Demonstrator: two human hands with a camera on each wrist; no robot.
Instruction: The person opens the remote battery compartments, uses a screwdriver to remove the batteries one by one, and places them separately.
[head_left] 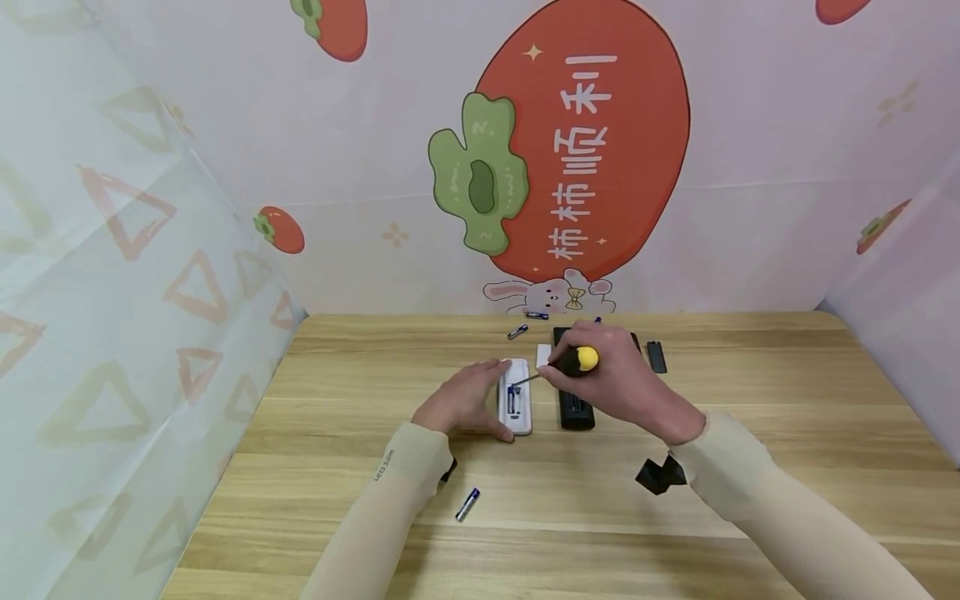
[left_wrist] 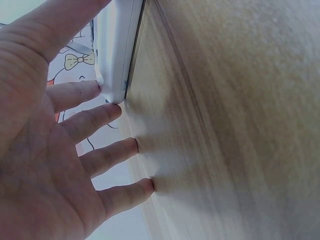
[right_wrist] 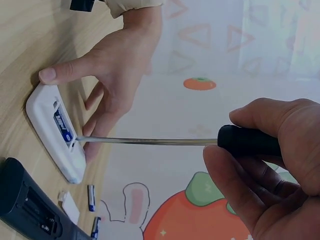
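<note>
A white remote control [head_left: 525,421] lies back side up on the table, its battery compartment uncovered. Inside the compartment a blue-and-silver battery [right_wrist: 62,125] shows. My left hand [head_left: 468,398] holds this remote by its ends, thumb at the near end and a finger at the far one. The other left fingers [left_wrist: 120,197] reach down to the tabletop. My right hand [head_left: 611,371] grips a screwdriver [right_wrist: 247,140] by its black-and-yellow handle. The metal shaft points left, with the tip at the compartment, by the battery's end. Whether the tip touches the battery I cannot tell.
Right of the white remote lies a black remote [head_left: 576,418], its compartment uncovered, partly under my right hand. A white cover [head_left: 543,356] and a black cover [head_left: 656,357] lie nearby. Loose batteries include one at the front [head_left: 467,505] and one farther back [head_left: 517,332]. Printed cloth walls surround the table.
</note>
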